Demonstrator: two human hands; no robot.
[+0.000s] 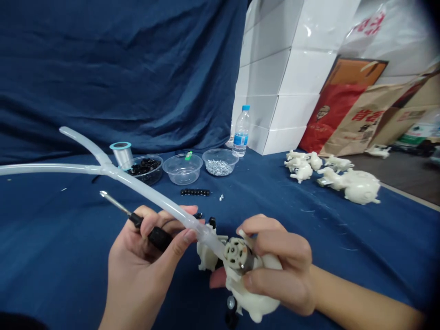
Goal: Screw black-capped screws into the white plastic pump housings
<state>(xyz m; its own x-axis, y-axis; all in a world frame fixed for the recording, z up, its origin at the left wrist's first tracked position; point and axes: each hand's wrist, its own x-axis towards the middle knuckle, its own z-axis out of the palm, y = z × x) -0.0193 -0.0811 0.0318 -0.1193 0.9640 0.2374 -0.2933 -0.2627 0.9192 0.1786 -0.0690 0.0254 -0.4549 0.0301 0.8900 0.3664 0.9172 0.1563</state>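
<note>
Your left hand (144,263) gripped a black-handled screwdriver (154,236), its fingers (161,221) closed around the handle and partly hiding it, with the metal shaft pointing away to the left. Your right hand (280,275) held a white plastic housing (257,300), its fingers (275,243) closed around it and covering much of a small metal motor (238,254) set into it. A translucent branched silicone tube (137,181) passed just above your left hand, ran toward the housing, and left the frame on the left. Where it ended behind the motor was hard to make out, as were the black parts (231,316) under the housing.

The tabletop (360,247) was covered in scuffed blue cloth. On it lay a row of black pieces (195,192), a tub of black parts (146,169), a clear tub (182,170), a tub of silver screws (220,164) and white plastic units (347,183). Behind stood a water bottle (241,133), stacked white boxes (275,78), paper bags (360,119) and a blue cloth backdrop (103,68).
</note>
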